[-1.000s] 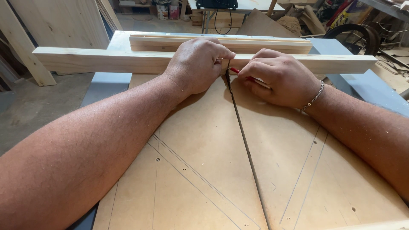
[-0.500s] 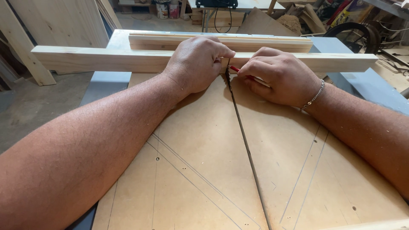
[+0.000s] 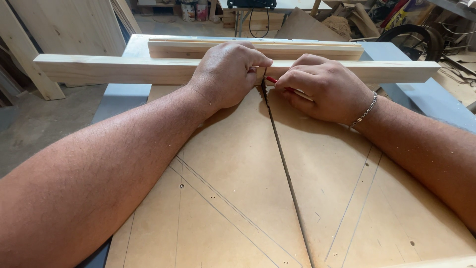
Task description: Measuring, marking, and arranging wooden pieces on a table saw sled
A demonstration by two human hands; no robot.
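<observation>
Two hands on one long strip of pale wood (image 3: 124,70), which lies crosswise along the far edge of a brown fibreboard sled (image 3: 238,188). The strip runs well past the sled on both sides, so its ends hang out over the grey saw table (image 3: 121,101) underneath. Right behind it, a second wooden rail (image 3: 317,49) sits parallel, touching or just about touching, hard to say which.

Left hand (image 3: 229,73) is curled over the top of the strip near its middle, fingers wrapped over the far side, pressing it down. Right hand (image 3: 325,89) is just beside it, knuckles up, pinching a red pencil (image 3: 277,84) with the tip pointed at the near face of the strip. Can't tell whether the tip actually touches the wood, the fingers hide that bit. A thin chain bracelet (image 3: 364,113) sits on the right wrist.

A dark saw slot (image 3: 282,164) runs from the near edge of the sled straight up to the strip and meets it right between the two hands, where the pencil tip is. Some thin pencil lines (image 3: 218,198) cross the sled at angles.

Beyond the far edge of the table there are planks leaning at the left (image 3: 64,25) and workshop clutter on the floor.
</observation>
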